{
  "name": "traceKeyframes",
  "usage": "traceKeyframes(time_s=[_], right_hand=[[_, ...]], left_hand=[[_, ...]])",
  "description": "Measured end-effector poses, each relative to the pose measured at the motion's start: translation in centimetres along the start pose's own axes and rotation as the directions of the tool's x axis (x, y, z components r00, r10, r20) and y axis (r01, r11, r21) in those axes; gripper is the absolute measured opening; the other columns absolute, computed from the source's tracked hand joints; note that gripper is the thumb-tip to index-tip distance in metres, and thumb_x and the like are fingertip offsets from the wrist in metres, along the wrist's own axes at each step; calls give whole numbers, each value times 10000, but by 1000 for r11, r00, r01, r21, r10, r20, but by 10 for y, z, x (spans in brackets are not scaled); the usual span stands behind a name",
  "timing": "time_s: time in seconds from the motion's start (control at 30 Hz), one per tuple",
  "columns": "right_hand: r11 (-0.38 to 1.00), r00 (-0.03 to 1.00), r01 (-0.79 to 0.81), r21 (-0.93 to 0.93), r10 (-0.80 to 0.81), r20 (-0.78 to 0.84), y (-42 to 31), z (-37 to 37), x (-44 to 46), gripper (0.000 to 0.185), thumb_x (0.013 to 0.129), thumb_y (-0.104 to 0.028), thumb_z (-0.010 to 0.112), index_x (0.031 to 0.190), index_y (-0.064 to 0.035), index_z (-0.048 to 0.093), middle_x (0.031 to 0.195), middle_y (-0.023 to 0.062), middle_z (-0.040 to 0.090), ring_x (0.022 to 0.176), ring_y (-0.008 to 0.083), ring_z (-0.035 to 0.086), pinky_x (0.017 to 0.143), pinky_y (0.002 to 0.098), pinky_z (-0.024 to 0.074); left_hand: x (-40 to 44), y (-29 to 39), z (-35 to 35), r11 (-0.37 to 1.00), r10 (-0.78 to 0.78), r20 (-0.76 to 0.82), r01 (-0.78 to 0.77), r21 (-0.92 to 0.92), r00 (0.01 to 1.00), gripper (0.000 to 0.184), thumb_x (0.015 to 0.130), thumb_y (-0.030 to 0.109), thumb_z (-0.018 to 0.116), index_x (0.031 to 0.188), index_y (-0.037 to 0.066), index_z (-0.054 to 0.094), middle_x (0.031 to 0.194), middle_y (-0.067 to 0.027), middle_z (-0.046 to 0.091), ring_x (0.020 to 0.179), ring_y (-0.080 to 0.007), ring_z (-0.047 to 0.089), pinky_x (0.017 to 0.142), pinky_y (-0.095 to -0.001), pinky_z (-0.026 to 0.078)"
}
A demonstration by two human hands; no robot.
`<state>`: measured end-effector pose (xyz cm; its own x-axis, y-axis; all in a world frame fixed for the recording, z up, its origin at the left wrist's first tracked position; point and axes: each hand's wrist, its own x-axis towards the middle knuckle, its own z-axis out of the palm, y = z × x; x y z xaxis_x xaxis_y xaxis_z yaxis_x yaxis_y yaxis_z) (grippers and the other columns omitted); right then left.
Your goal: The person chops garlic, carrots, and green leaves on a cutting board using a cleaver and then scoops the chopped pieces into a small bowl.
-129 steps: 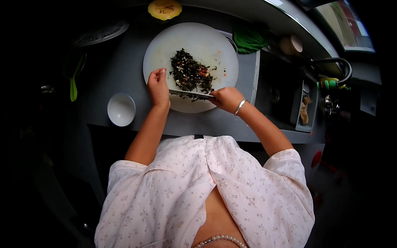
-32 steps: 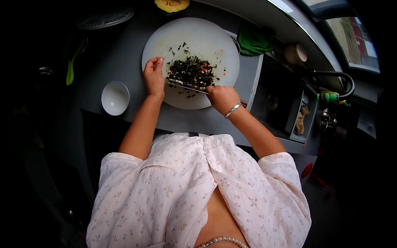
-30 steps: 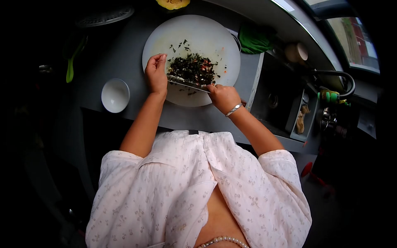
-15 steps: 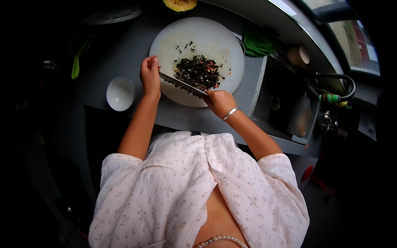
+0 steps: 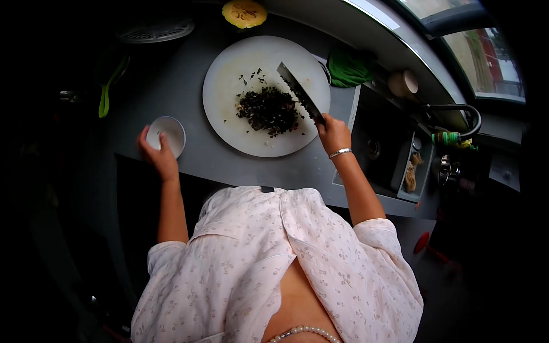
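Note:
A pile of dark chopped greens (image 5: 267,111) lies on the round white cutting board (image 5: 229,66), with small bits scattered around it. My right hand (image 5: 334,135) is closed around the handle of a broad knife (image 5: 301,94). Its blade points up and to the left over the board's right side, with bits stuck along it. At the left, my left hand (image 5: 160,155) grips the near-left rim of a white bowl (image 5: 175,135), thumb inside and fingers outside. The bowl rests on the grey counter.
A halved yellow squash (image 5: 245,14) lies behind the board. To the right are a green cloth (image 5: 349,68), a dark sink (image 5: 372,123) with a black faucet (image 5: 477,117), and a grey caddy (image 5: 420,180). A green-handled utensil (image 5: 104,100) lies at the left.
My left hand has left the knife's tip and moved left and down onto the bowl. My right hand has swung the knife to the board's right side, away from the pile.

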<state>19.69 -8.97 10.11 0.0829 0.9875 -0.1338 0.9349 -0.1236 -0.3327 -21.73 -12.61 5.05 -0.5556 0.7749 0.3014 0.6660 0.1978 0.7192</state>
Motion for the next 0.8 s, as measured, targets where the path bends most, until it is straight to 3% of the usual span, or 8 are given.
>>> traceKeyframes(time_s=[0.1,0.23,0.3,0.33,0.4,0.53,0.57,0.8], right_hand=[[998,1000,-10,-55,9,-15,1,16,1,155,859,-238,588,875,-97,650,744,182,651,688,394,625,625,479,503],[985,994,86,-149,-75,79,-15,22,-6,159,867,-263,593,867,-113,647,715,160,653,660,361,641,609,468,514],[979,987,157,-126,-154,37,-14,23,0,164,875,-270,588,867,-118,646,711,153,652,653,361,638,600,463,512],[969,974,223,-102,-225,-8,-14,24,4,168,884,-278,584,868,-122,645,708,145,650,645,360,635,591,458,510],[961,967,251,-116,-255,-16,-19,18,21,166,889,-281,579,877,-129,644,719,139,652,650,357,635,586,454,508],[915,939,331,-232,-343,-15,-15,18,72,186,907,-297,540,888,-135,628,766,140,658,692,353,642,585,459,505],[908,938,338,-246,-348,4,-18,21,79,199,913,-299,528,879,-128,624,762,146,656,691,357,641,587,463,506],[853,895,445,-273,-434,105,-26,20,52,179,918,-274,535,878,-118,612,743,150,651,664,355,637,579,453,506]], left_hand=[[-9,-26,-18,983,-127,-136,143,115,983,503,867,151,661,1304,48,434,1294,-178,460,1258,-327,401,1027,-448,366],[-21,-66,-18,920,-382,-83,387,65,921,564,874,173,671,1347,35,397,1306,-182,461,1232,-311,438,1013,-429,386],[-27,-76,-12,822,-541,45,539,-183,840,534,909,215,633,1347,9,407,1262,-173,519,1165,-280,507,972,-397,414],[-25,-65,-14,818,-547,37,544,-187,836,534,909,215,633,1347,9,407,1262,-173,519,1165,-280,507,972,-397,414],[-18,-44,-20,625,-693,280,748,-224,664,453,948,239,567,1310,-10,457,1191,-167,580,1085,-251,566,924,-362,436],[-16,-48,-5,549,-671,324,741,-387,667,336,971,206,511,1216,-24,524,1095,-120,622,945,-204,607,822,-319,472],[-18,-64,3,612,-615,281,671,-419,737,301,969,203,514,1165,-24,541,1037,-98,626,888,-177,598,781,-309,473],[-4,-36,11,681,-541,341,639,-358,769,261,947,169,527,1132,-9,574,967,-69,628,836,-138,581,699,-269,457]])
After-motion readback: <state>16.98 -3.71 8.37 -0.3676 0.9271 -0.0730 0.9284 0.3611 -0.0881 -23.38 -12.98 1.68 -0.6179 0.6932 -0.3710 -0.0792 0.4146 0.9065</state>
